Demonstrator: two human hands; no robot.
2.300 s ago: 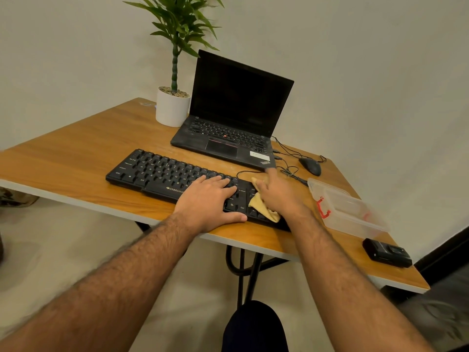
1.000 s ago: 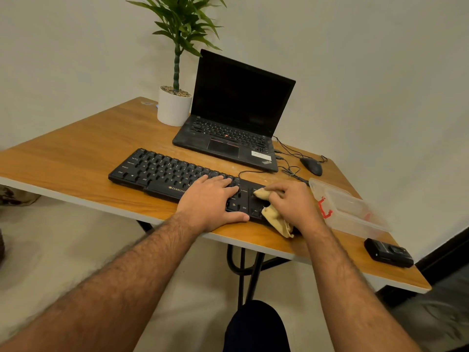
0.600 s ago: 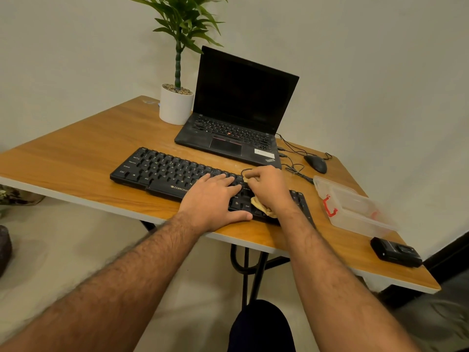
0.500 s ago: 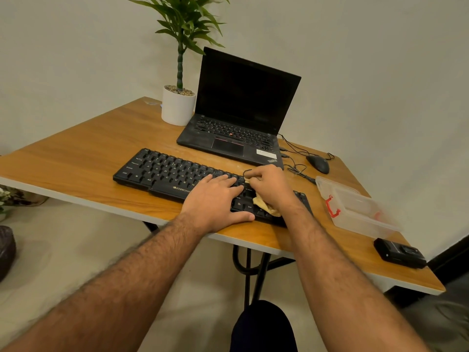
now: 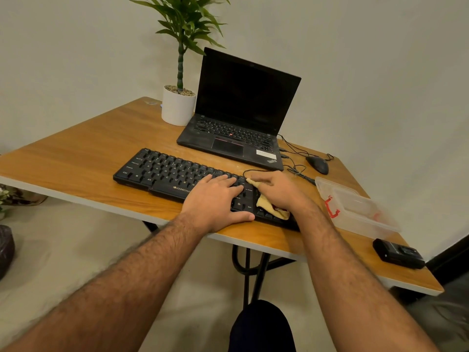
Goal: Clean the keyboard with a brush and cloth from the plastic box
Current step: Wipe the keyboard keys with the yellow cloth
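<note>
Left hand (image 5: 215, 199) lies flat, open, pinning the keyboard (image 5: 172, 174) steady; right hand (image 5: 279, 189) presses the cloth (image 5: 269, 207) onto the keys (grip seemingly loose).

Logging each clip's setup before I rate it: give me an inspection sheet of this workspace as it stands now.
Surface: wooden table, white edge, bare at its left.
Job's things: black keyboard near the front edge; yellow cloth pressed on its right part; clear plastic box, red clip, to the right; brush not seen.
Clutter: open laptop, screen dark; potted plant; mouse; small black device.
Grips: left hand flat on the keys, holding nothing; right hand closed over the cloth.
Cables: thin black cables between laptop, mouse and keyboard.
Surroundings: plain wall, pale floor, dark object at the left edge.
</note>
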